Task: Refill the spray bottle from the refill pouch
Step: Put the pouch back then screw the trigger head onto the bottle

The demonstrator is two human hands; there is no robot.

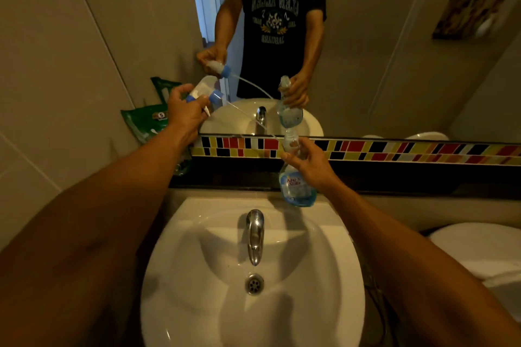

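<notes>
Blue-collared spray head (207, 98) sat clamped in your left hand (184, 113); your right hand (308, 163) gripped the spray bottle (294, 186) above the sink (332, 248).

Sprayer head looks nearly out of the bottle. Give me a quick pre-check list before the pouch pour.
1. Spray bottle held upright by right hand: ok.
2. Sprayer head off the neck, in left hand: ok.
3. Dip tube fully out of the bottle: cannot tell, its tip is at the neck.
4. Green refill pouch within reach, on the counter at left: ok.
5. A hand free for the pouch: not ok.
6. Pouch opened: cannot tell.
</notes>
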